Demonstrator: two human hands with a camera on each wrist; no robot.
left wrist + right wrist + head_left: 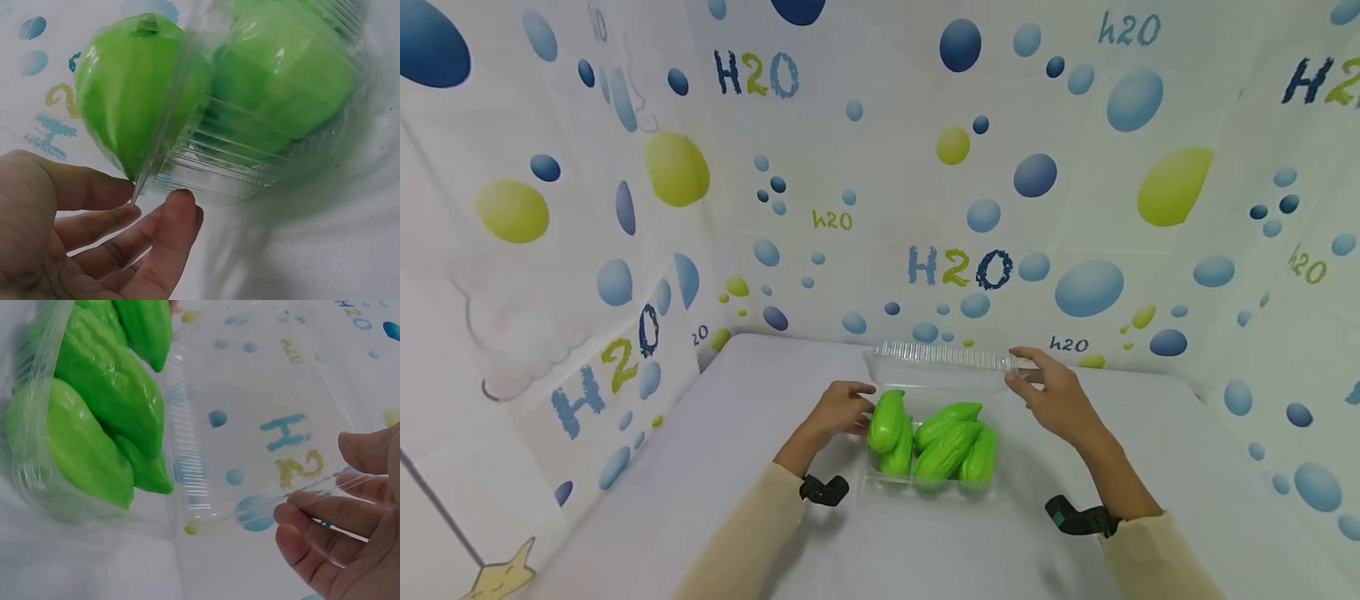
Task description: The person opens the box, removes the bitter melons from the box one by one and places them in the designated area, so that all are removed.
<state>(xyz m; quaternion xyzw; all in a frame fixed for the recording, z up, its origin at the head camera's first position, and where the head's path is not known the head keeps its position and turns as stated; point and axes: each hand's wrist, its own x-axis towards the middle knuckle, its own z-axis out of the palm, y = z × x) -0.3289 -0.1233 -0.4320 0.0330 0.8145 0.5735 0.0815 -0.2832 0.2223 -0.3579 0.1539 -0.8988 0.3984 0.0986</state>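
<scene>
A clear plastic clamshell container sits on the table with its lid raised at the back. Several glossy, ridged green gourds with tapered tips lie inside it. At the container's left side, my left hand pinches the rim between thumb and fingers, close to one gourd. My right hand holds the lid's right corner, the thumb on one side and the fingers on the other. Through the clear lid the printed backdrop shows in the right wrist view.
The table has a white cover. Behind it and at both sides hang white sheets printed with blue and green spots and "H2O". Each wrist wears a black camera band.
</scene>
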